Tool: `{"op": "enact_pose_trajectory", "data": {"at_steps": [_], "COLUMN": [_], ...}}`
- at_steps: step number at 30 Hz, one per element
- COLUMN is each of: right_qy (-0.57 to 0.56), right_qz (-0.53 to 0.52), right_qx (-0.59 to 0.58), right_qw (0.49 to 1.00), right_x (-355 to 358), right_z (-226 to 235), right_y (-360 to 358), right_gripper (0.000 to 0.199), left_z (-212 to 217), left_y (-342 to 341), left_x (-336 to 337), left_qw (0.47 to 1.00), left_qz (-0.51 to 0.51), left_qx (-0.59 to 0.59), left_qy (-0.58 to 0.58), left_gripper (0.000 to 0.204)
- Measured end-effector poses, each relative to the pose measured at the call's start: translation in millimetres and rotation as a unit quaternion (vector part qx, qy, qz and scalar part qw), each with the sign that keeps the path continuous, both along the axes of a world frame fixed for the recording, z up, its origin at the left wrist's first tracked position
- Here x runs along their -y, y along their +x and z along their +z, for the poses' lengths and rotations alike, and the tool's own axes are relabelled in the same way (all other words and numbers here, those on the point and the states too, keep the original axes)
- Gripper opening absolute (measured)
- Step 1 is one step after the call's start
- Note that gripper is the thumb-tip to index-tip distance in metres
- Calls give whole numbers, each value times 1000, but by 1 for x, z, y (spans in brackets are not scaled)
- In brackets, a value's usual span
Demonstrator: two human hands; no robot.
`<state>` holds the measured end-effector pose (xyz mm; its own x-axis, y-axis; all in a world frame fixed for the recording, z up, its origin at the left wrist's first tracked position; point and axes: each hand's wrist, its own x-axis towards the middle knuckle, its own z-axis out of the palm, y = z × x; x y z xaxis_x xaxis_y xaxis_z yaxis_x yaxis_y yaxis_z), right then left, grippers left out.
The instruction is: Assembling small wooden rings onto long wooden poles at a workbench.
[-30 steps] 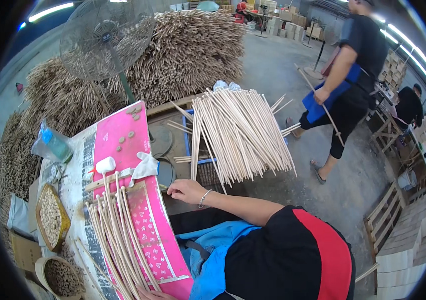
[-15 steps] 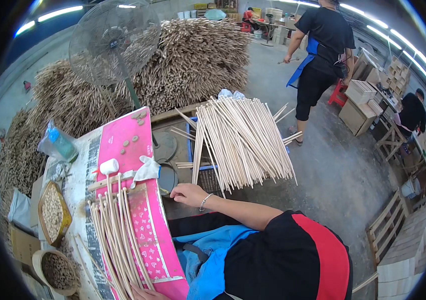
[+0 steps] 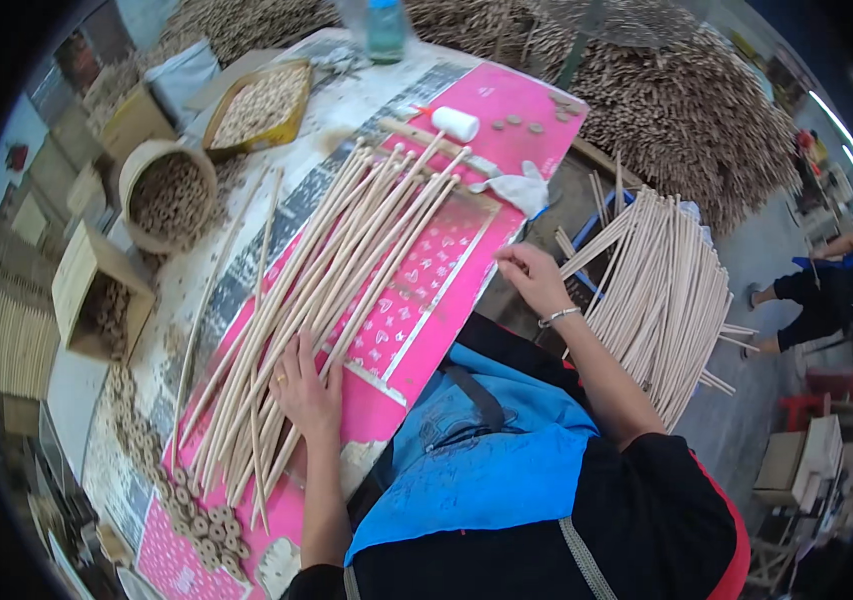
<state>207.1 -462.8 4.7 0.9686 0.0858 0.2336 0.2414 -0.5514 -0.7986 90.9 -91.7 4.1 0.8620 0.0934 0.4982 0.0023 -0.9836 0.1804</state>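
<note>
A loose bundle of long pale wooden sticks (image 3: 322,270) lies across the pink table covering (image 3: 417,310), small round knobs at their far ends. On the near part of the bundle rests my left hand (image 3: 309,388), fingers stretched over the sticks. My right hand (image 3: 535,278) hovers by the table's right edge, fingers curled in and nothing visible in them. Beyond the knobbed ends lie a white bottle with a red tip (image 3: 455,124) and a white glove (image 3: 517,190). To my right, a large stack of plain sticks (image 3: 652,300) lies on a blue crate, mostly hidden.
Left of the sticks stand a yellow tray of small wooden pieces (image 3: 262,105), a round tub (image 3: 169,195) and a box (image 3: 102,290) of wooden rings. Loose rings (image 3: 192,510) lie nearby. A stick heap (image 3: 657,110) rises behind; a person (image 3: 807,300) stands at right.
My view has swung left toward the table, so the whole bundle and both hands now show. The other person appears farther right. My right hand remains curled near the table edge.
</note>
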Motion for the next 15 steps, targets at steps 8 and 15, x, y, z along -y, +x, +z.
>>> {"op": "enact_pose_trajectory", "data": {"at_steps": [8,15], "right_qy": [-38,-47], "right_qz": [154,268], "right_qx": [57,185], "right_qw": [986,944], "right_x": [-84,-131], "right_z": [36,15], "right_y": [45,48], "right_gripper": [18,26], "left_z": [7,12], "left_y": [0,-4], "left_x": [-1,-3], "left_qw": [1000,999], "left_qz": [9,27], "left_qx": [-8,14], "left_qy": [-26,-38], "left_gripper": [60,54]}}
